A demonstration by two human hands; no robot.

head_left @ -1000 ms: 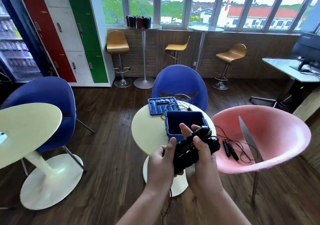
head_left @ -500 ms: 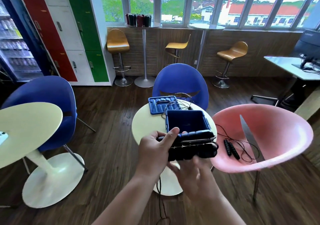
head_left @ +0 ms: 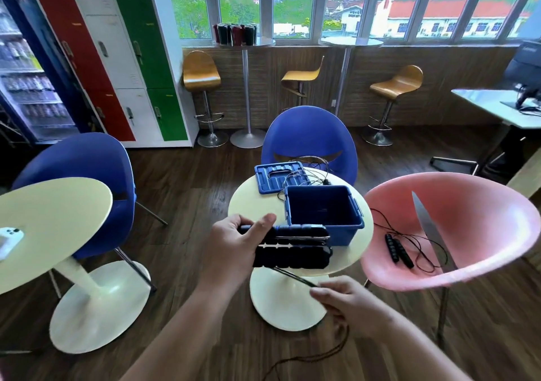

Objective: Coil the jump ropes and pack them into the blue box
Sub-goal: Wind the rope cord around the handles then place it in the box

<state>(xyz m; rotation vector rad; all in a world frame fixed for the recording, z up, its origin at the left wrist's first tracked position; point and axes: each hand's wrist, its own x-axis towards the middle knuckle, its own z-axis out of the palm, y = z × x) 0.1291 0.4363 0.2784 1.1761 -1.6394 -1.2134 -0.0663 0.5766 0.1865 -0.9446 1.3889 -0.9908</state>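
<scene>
My left hand (head_left: 234,246) grips the two black foam handles of a jump rope (head_left: 292,247), held side by side and level, just in front of the open blue box (head_left: 323,215) on the small round table (head_left: 248,202). My right hand (head_left: 351,304) pinches the thin cord that runs from the handles down and right; the rest of the cord hangs toward the floor. A second jump rope (head_left: 399,247) lies loose in the pink chair (head_left: 468,234). A third cord (head_left: 295,175) lies across the blue lid (head_left: 270,177) behind the box.
A blue chair (head_left: 310,137) stands behind the table and another blue chair (head_left: 79,172) at the left beside a second round table (head_left: 49,222) with a white phone (head_left: 8,240). Stools, tall tables and lockers line the far wall.
My right hand has let go of the handles and drawn down and right along the cord. My left hand now holds both handles alone, turned level.
</scene>
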